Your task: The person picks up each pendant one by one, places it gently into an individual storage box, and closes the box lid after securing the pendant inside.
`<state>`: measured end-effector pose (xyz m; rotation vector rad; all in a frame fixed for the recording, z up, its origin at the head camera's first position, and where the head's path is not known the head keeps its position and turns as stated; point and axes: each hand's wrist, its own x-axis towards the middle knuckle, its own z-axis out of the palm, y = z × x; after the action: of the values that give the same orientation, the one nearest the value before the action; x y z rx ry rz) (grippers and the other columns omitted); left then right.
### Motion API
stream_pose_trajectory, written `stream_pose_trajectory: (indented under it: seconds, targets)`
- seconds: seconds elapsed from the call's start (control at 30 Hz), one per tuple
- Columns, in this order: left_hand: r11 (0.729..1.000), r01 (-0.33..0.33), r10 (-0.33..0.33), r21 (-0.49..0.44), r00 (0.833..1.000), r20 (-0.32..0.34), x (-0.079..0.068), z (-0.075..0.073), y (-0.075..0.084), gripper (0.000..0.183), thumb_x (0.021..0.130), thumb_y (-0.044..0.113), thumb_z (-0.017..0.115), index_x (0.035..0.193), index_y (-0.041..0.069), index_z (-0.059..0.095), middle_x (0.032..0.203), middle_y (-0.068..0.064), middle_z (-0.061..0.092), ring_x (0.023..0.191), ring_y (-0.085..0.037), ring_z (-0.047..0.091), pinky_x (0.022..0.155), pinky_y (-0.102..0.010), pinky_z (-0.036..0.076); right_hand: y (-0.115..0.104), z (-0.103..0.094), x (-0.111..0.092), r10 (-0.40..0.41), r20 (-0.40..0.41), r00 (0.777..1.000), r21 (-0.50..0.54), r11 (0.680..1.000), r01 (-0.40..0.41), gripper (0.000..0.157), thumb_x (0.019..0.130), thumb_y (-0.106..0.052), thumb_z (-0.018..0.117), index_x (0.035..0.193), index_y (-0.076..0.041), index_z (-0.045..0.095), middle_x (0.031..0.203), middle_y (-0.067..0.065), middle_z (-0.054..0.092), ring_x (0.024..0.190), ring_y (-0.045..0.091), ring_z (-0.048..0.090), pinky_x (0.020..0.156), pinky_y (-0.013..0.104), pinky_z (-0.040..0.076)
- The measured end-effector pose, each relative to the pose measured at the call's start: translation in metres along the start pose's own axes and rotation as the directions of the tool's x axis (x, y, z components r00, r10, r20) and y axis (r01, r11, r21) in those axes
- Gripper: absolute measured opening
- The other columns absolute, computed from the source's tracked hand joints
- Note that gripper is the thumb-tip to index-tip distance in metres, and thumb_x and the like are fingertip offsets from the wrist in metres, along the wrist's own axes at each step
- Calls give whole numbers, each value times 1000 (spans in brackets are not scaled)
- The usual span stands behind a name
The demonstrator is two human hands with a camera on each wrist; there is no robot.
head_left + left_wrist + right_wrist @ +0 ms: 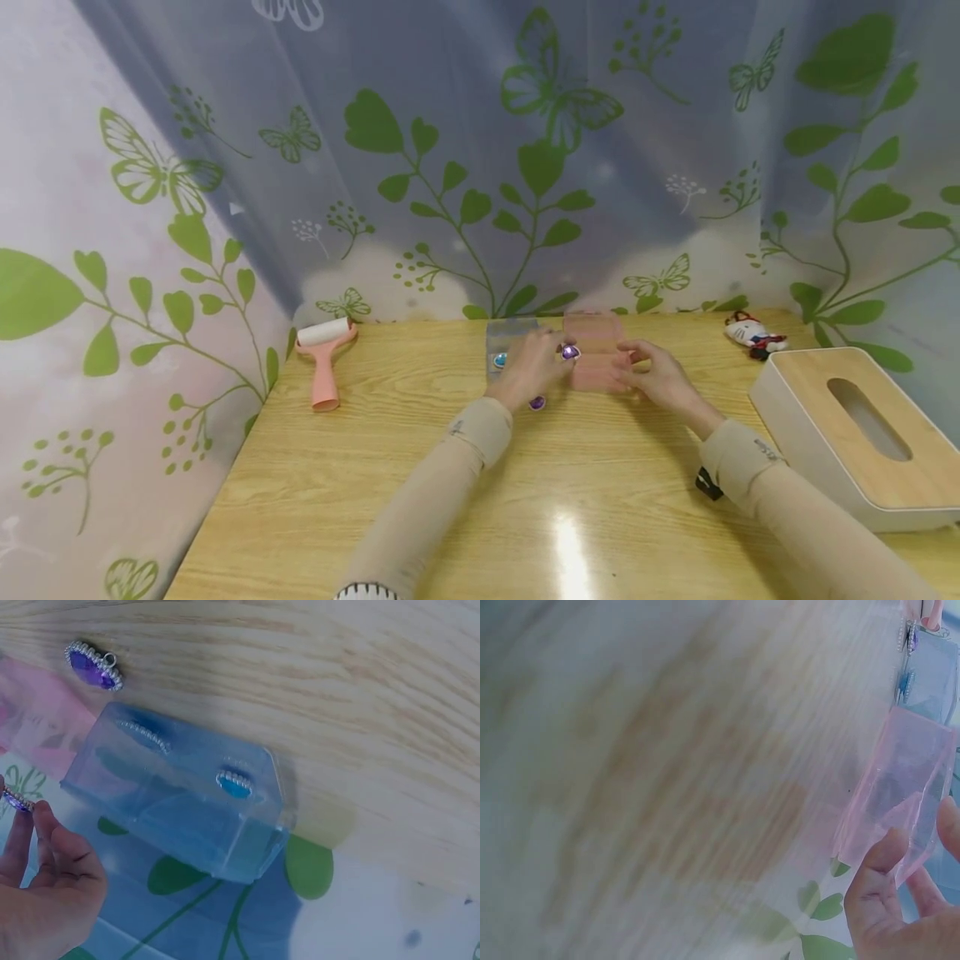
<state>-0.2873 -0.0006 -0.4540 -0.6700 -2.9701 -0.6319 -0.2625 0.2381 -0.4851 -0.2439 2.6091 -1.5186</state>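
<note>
My left hand point(528, 367) pinches a purple gem pendant point(570, 352) with a beaded silver rim, over the gap between two clear boxes. In the left wrist view this pendant point(18, 801) shows at the fingertips. The blue transparent box point(187, 802) holds a turquoise gem pendant point(235, 784) and another beaded piece point(146, 736), whose colour is unclear. Beside it stands the pink transparent box point(592, 367); my right hand point(663, 379) holds its right end between thumb and fingers. A second purple pendant point(537, 403) lies on the table in front of the blue box.
At the left of the wooden table point(420, 433) lies a pink-handled lint roller point(325, 367). A white tissue box with a wooden lid point(817, 392) stands at the right, near a small plush cat charm point(753, 335). A patterned curtain point(465, 167) hangs behind the table.
</note>
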Motion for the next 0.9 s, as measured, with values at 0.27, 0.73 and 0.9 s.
stream_pose_trajectory:
  seconds: [0.27, 0.73, 0.9]
  targets:
    - [999, 42, -42, 6, 999, 14, 11, 12, 3, 37, 99, 34, 75, 135, 26, 70, 136, -3, 67, 110, -19, 70, 80, -30, 61, -2, 2, -1, 19, 7, 1000, 37, 999, -19, 63, 103, -6, 66, 158, 3, 37, 135, 37, 49, 77, 21, 66, 55, 31, 57]
    - [999, 9, -10, 32, 1000, 25, 27, 15, 9, 36, 99, 30, 74, 134, 23, 71, 148, -2, 63, 126, -22, 67, 97, -37, 61, -2, 2, -2, 36, -26, 999, 95, 995, -34, 61, 101, -4, 67, 155, 5, 40, 141, 36, 49, 120, 45, 59, 79, 26, 59]
    - [998, -5, 3, 57, 999, 44, 30, 16, 10, 36, 99, 30, 74, 134, 23, 71, 147, -1, 63, 126, -24, 67, 99, -38, 61, 0, 1, -3, 30, -31, 999, 111, 993, -27, 62, 100, -2, 67, 155, 7, 39, 141, 37, 49, 120, 45, 60, 77, 22, 58]
